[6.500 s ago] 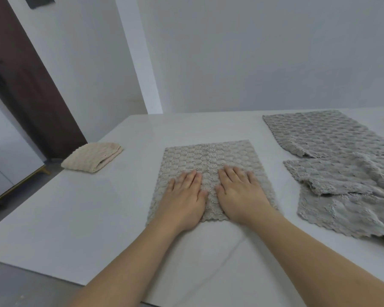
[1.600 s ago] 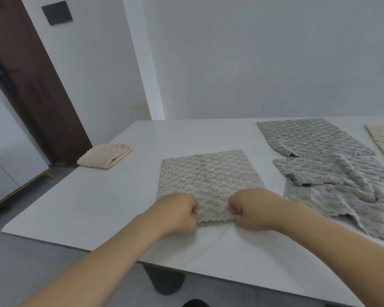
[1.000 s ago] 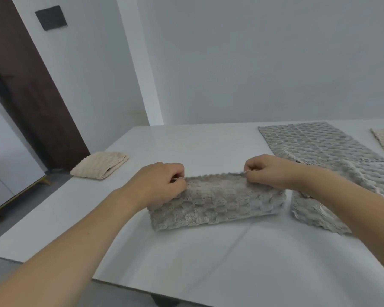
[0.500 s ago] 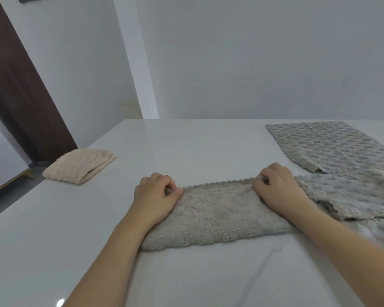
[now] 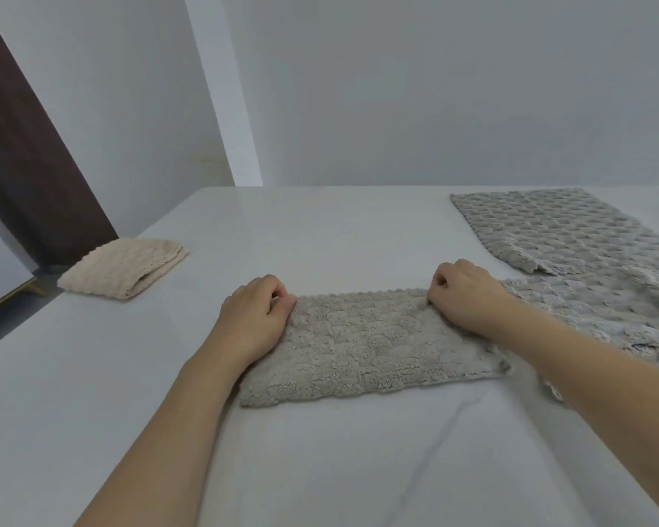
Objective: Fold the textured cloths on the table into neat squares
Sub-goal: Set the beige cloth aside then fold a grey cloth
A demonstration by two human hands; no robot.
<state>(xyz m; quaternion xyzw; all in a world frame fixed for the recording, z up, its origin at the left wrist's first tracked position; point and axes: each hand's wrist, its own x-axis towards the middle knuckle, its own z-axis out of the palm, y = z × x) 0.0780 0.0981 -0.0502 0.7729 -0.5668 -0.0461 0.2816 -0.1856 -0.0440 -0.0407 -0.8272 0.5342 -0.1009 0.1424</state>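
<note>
The grey cloth (image 5: pixel 373 344) lies folded in half, a flat strip on the table (image 5: pixel 320 469). The left hand (image 5: pixel 253 321) and right hand (image 5: pixel 463 298) pinch its far corners with curled fingers. Left of it sits a folded beige cloth (image 5: pixel 124 266); right of it, loose grey cloths (image 5: pixel 571 260).

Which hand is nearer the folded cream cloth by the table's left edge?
Left. The left hand pinches the grey cloth's far-left corner, nearer the cream cloth; the right hand holds the far-right corner.
</note>
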